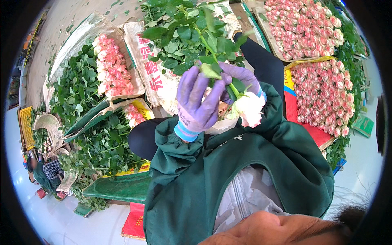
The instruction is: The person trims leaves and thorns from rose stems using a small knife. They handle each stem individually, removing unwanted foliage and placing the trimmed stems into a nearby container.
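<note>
Before my chest, a pale pink-white rose (248, 108) hangs bloom down, its leafy stem (211, 50) slanting up and left. My right hand (242, 76), in a purple glove, grips this stem a little above the bloom. On the left side of the stem is my left hand (197, 102), also purple-gloved, with its back towards me. Its fingertips meet a light green leaf (210, 71) on the stem; whether they pinch it cannot be told. Foliage and the bloom hide part of the right fingers. Behind the hands lie heaped cut leaves (173, 49).
Pink roses in wrapped bundles (113, 67) lie at left, stems outward. Two larger bundles, one upper (301, 29) and one lower (321, 95), are at right. A printed sack (150, 67) lies ahead. Beyond a green board (119, 186), another person (44, 174) sits far left.
</note>
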{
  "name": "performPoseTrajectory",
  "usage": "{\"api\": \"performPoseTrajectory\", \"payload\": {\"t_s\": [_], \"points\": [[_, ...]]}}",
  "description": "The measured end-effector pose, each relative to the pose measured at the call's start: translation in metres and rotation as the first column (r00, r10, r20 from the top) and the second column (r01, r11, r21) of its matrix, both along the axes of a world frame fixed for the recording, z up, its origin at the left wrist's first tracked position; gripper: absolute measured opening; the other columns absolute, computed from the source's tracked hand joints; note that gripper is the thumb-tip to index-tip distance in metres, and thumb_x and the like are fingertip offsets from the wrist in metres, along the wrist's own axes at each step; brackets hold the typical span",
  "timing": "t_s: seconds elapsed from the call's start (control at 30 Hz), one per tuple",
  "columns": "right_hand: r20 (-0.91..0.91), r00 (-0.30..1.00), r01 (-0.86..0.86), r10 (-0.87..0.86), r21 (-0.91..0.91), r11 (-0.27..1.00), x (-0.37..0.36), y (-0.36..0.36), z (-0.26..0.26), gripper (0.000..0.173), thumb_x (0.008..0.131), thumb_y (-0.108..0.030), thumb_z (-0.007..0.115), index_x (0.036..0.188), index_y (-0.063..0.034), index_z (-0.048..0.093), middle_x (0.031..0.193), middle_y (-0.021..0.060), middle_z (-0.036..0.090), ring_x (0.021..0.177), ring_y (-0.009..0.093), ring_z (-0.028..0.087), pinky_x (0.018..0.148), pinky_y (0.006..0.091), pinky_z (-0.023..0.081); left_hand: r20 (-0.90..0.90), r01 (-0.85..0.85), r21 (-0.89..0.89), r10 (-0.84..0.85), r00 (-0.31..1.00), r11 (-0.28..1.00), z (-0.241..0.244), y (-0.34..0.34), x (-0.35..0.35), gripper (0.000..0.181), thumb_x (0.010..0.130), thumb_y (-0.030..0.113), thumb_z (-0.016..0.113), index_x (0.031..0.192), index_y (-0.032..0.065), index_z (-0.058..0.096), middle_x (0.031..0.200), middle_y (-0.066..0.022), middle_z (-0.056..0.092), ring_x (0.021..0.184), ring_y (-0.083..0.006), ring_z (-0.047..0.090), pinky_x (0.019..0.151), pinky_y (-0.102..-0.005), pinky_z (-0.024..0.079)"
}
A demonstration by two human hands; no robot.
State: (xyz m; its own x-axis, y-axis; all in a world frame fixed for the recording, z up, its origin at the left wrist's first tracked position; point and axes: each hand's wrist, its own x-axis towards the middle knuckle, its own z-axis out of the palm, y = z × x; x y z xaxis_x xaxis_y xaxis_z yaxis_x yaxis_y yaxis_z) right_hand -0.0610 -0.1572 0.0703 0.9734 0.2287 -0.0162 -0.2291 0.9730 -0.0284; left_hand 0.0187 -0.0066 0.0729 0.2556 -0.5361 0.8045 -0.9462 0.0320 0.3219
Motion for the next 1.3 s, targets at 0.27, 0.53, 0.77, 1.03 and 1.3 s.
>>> {"api": "performPoseTrajectory", "payload": {"t_s": [0.27,0.53,0.77,1.03,1.3], "points": [[0.291,0.900,0.436,-0.325,-0.573,0.694,-0.016,0.014,0.001,0.044,0.092,-0.010,0.055,0.134,-0.0006,0.045,0.131,0.0115,0.053,0.117,0.018,0.053,0.099,0.0310,0.046,0.064,0.021,0.087,-0.027,0.998,0.996,0.002,-0.004,-0.006,0.050,0.073,0.021,0.068,0.122,0.0153,0.057,0.129,-0.0174,0.048,0.113,-0.0401,0.050,0.087,-0.0541,0.044],[-0.182,0.981,0.044,-0.064,-0.114,0.993,0.002,-0.009,-0.030,0.037,0.089,-0.006,0.059,0.126,-0.0023,0.052,0.115,0.0097,0.060,0.100,0.017,0.061,0.088,0.0295,0.052,-0.081,0.061,0.171,-0.047,0.996,0.983,-0.015,0.006,-0.003,0.048,0.071,0.022,0.062,0.114,0.0032,0.055,0.137,-0.0245,0.041,0.124,-0.0466,0.041,0.096,-0.0593,0.038],[-0.399,0.874,0.121,-0.276,-0.372,0.920,0.014,0.009,-0.012,0.022,0.091,-0.024,0.061,0.104,-0.0056,0.063,0.082,0.0010,0.065,0.058,0.006,0.056,0.052,0.0182,0.047,-0.311,-0.007,0.142,0.051,0.949,0.990,-0.027,0.011,-0.021,0.051,0.078,0.028,0.061,0.121,0.0024,0.052,0.138,-0.0265,0.038,0.122,-0.0480,0.042,0.095,-0.0571,0.038],[-0.207,0.898,0.097,-0.388,-0.768,0.634,0.014,0.003,0.023,0.019,0.091,-0.023,0.061,0.095,-0.0044,0.060,0.070,0.0007,0.062,0.038,0.001,0.038,0.035,0.0161,0.025,-0.250,-0.076,0.318,0.161,0.955,0.945,-0.062,0.027,-0.029,0.037,0.066,0.017,0.067,0.103,0.0086,0.066,0.104,-0.0132,0.063,0.101,-0.0342,0.057,0.091,-0.0502,0.040],[-0.178,0.923,-0.011,-0.342,-0.898,0.439,0.028,-0.016,0.007,0.030,0.087,-0.032,0.067,0.097,-0.0045,0.059,0.068,0.0007,0.060,0.039,0.004,0.043,0.035,0.0181,0.030,-0.445,-0.342,0.185,0.389,0.807,0.921,-0.087,0.035,0.006,0.037,0.086,0.002,0.055,0.122,-0.0054,0.054,0.122,-0.0205,0.057,0.114,-0.0349,0.054,0.095,-0.0390,0.044]]}}
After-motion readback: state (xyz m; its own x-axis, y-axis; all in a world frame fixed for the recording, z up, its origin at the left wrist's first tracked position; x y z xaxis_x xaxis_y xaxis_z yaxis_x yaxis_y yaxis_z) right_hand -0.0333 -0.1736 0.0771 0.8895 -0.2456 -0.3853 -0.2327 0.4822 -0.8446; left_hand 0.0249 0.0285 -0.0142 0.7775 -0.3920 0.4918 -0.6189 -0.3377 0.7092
